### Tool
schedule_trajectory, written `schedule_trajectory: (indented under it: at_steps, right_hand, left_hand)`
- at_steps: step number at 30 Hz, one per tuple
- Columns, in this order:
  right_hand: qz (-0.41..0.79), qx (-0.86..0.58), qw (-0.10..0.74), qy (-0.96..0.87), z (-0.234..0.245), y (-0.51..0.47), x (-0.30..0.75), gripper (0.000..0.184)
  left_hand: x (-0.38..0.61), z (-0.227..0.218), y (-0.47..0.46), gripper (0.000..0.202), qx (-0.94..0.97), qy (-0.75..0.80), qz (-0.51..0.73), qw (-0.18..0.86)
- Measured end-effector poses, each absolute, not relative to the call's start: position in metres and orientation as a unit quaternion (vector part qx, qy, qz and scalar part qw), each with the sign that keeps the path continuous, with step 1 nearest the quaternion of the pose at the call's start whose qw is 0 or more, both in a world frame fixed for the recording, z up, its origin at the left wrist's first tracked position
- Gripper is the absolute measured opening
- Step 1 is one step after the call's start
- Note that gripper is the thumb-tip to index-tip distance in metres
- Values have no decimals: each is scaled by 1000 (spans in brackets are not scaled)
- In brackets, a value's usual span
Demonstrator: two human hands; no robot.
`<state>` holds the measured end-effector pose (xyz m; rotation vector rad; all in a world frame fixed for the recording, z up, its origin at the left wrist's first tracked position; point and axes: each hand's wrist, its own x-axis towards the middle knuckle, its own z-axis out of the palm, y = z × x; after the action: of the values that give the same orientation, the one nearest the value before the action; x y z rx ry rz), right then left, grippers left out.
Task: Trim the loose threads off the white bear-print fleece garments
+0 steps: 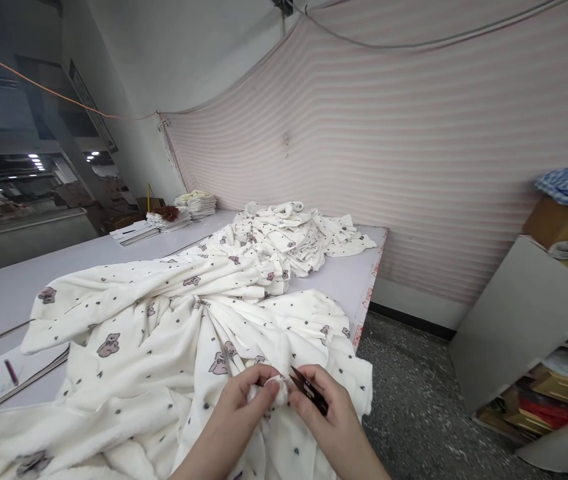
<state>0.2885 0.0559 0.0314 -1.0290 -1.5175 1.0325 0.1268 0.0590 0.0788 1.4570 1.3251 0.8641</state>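
White plush fabric [164,380] printed with bears and small dark marks lies in folds over the near part of the table. My left hand [249,400] is closed, pinching a bunched bit of this fabric between thumb and fingers. Just to its right, my right hand [327,407] grips a pair of dark thread snips [309,390]. The tips of the snips point up and left, close to the pinched fabric. Whether the blades touch a thread there is too small to tell.
More of the printed fabric is heaped farther back on the table [374,243]. Folded stacks [197,205] stand at the back left. A pen [11,372] lies on papers at the left. A shelf cabinet [529,320] stands right, beyond a strip of floor. Striped cloth [389,133] covers the wall.
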Motion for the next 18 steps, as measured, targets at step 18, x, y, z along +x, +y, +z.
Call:
schedule_trajectory:
  at_steps: [18]
  right_hand:
    - [474, -441, 526, -552, 26, 59, 296, 27]
  left_hand:
    - [134, 77, 65, 22, 589, 516, 342, 520]
